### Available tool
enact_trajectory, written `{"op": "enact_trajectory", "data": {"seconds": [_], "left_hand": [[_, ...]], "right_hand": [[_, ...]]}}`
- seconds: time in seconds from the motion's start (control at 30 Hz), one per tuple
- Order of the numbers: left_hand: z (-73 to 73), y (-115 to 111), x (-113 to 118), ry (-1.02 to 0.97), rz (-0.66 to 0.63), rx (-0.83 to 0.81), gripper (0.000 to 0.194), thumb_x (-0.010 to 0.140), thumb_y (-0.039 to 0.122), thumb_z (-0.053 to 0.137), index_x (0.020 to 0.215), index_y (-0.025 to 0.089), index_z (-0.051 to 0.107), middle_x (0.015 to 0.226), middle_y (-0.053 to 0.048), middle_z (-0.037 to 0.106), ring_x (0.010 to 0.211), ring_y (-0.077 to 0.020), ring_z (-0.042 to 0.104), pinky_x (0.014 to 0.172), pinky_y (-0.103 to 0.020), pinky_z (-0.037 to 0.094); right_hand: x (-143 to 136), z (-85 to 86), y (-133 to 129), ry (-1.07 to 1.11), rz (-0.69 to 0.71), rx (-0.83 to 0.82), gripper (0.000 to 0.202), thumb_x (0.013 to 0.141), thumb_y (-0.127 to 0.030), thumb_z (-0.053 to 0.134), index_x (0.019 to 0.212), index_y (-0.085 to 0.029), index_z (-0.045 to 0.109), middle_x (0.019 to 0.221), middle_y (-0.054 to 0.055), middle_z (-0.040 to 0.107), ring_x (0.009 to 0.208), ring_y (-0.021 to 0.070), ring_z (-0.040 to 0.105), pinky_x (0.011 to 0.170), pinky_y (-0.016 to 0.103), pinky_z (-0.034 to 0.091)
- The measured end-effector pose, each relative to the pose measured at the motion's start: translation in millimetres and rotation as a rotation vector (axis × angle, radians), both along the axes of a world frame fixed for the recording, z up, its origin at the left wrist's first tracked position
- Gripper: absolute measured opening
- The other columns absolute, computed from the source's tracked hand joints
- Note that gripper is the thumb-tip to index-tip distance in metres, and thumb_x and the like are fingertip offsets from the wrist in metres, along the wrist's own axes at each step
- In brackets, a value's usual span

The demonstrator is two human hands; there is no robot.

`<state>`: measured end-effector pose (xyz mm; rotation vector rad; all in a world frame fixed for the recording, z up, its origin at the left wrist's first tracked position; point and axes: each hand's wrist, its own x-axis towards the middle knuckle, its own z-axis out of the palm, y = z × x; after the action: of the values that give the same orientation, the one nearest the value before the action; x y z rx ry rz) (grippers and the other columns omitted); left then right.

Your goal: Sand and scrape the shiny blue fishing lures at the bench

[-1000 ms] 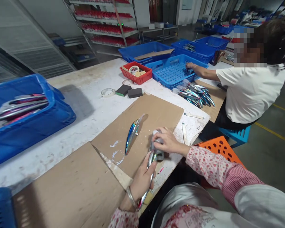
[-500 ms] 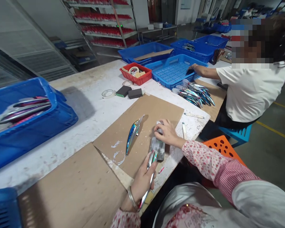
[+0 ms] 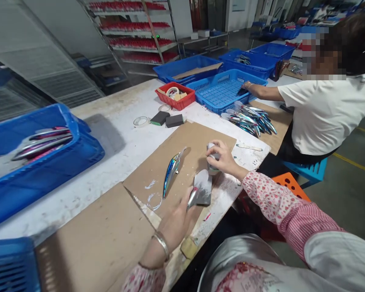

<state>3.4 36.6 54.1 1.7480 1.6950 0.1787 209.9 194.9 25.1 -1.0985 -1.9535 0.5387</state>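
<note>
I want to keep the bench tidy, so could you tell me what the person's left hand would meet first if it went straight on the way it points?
The left hand, holding a silver lure, points up-right. It would probably first meet the grey sanding pad, then the right hand, though depth is unclear.

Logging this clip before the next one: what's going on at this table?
A person at a white worktable holds a shiny silver fishing lure in the left hand, its front end against a grey sanding block on brown cardboard. The right hand grips a small grey-white piece beside the block. A blue metallic lure lies on the cardboard nearby. Across the table, a co-worker's hand reaches into a blue plastic basket.
</note>
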Motion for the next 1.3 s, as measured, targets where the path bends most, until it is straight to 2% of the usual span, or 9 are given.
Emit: {"op": "enact_trajectory", "data": {"seconds": [0.13,0.27,0.37,0.53,0.7,0.9,1.07,1.17,1.3], "left_hand": [[-1.6,18.8,-3.4,0.317,-0.208,-0.023,0.054,0.093,0.028,0.036,0.146,0.023,0.035,0.109,-0.015,0.066,0.093,-0.0290,0.065,0.080,-0.037,0.047],[-9.0,26.4,0.0,0.448,-0.270,-0.014,0.053,0.095,0.035,0.034,0.146,0.021,0.036,0.105,-0.017,0.067,0.092,-0.0320,0.066,0.078,-0.039,0.048],[-11.5,29.9,1.2,0.533,-0.315,-0.029,0.053,0.095,0.036,0.035,0.145,0.017,0.038,0.101,-0.020,0.067,0.088,-0.0346,0.068,0.074,-0.041,0.049],[-10.9,31.2,0.0,0.526,-0.288,-0.055,0.052,0.094,0.036,0.037,0.139,0.011,0.043,0.099,-0.022,0.068,0.088,-0.0361,0.068,0.073,-0.041,0.049],[-17.3,27.2,0.0,0.516,-0.277,-0.036,0.043,0.095,0.037,0.036,0.129,0.015,0.050,0.096,-0.018,0.068,0.086,-0.0313,0.069,0.071,-0.036,0.050],[-12.7,26.6,3.9,0.583,-0.304,-0.028,0.038,0.096,0.033,0.036,0.126,0.013,0.049,0.093,-0.017,0.069,0.084,-0.0302,0.070,0.069,-0.037,0.052],[-12.0,25.8,5.3,0.557,-0.305,-0.014,0.040,0.095,0.033,0.039,0.128,0.013,0.048,0.094,-0.016,0.069,0.083,-0.0300,0.070,0.068,-0.038,0.053],[-13.4,24.8,6.1,0.565,-0.291,-0.017,0.040,0.095,0.032,0.038,0.127,0.012,0.049,0.094,-0.017,0.069,0.085,-0.0316,0.070,0.068,-0.039,0.054],[-10.8,23.6,7.6,0.572,-0.284,-0.010,0.037,0.095,0.029,0.037,0.127,0.013,0.048,0.093,-0.015,0.070,0.085,-0.0295,0.071,0.069,-0.037,0.054]], "right_hand": [[2.8,-1.1,-7.6,-0.077,0.097,0.007,0.011,0.078,-0.023,0.063,0.088,-0.020,0.067,0.119,0.007,0.051,0.117,0.0237,0.046,0.102,0.040,0.034],[3.1,-9.7,-12.2,-0.256,0.225,0.003,0.012,0.076,-0.023,0.067,0.088,-0.022,0.070,0.122,0.007,0.052,0.114,0.0244,0.045,0.100,0.039,0.035],[-16.5,-9.3,-19.2,-0.356,0.215,-0.022,0.013,0.077,-0.026,0.067,0.089,-0.023,0.070,0.122,0.007,0.052,0.114,0.0254,0.042,0.097,0.040,0.035],[-48.9,2.3,-27.7,-0.409,0.288,-0.001,0.013,0.079,-0.033,0.066,0.090,-0.026,0.067,0.123,0.004,0.053,0.115,0.0257,0.040,0.092,0.040,0.036],[-28.7,6.4,-25.0,-0.481,0.262,-0.067,0.011,0.078,-0.029,0.066,0.088,-0.025,0.067,0.121,0.006,0.054,0.113,0.0260,0.042,0.089,0.040,0.036],[-50.7,9.5,-33.9,-0.509,0.264,0.019,0.013,0.080,-0.031,0.063,0.091,-0.024,0.066,0.123,0.005,0.052,0.115,0.0268,0.039,0.089,0.041,0.034],[-38.4,11.9,-32.7,-0.555,0.230,-0.056,0.012,0.080,-0.030,0.063,0.090,-0.024,0.066,0.123,0.006,0.053,0.112,0.0266,0.041,0.086,0.040,0.035],[-44.5,10.8,-35.7,-0.541,0.189,0.001,0.013,0.080,-0.029,0.063,0.091,-0.023,0.066,0.124,0.008,0.053,0.114,0.0272,0.040,0.088,0.041,0.034],[-44.6,8.2,-35.7,-0.532,0.251,0.029,0.014,0.080,-0.030,0.062,0.092,-0.024,0.066,0.127,0.007,0.052,0.117,0.0279,0.038,0.089,0.042,0.034]]}}
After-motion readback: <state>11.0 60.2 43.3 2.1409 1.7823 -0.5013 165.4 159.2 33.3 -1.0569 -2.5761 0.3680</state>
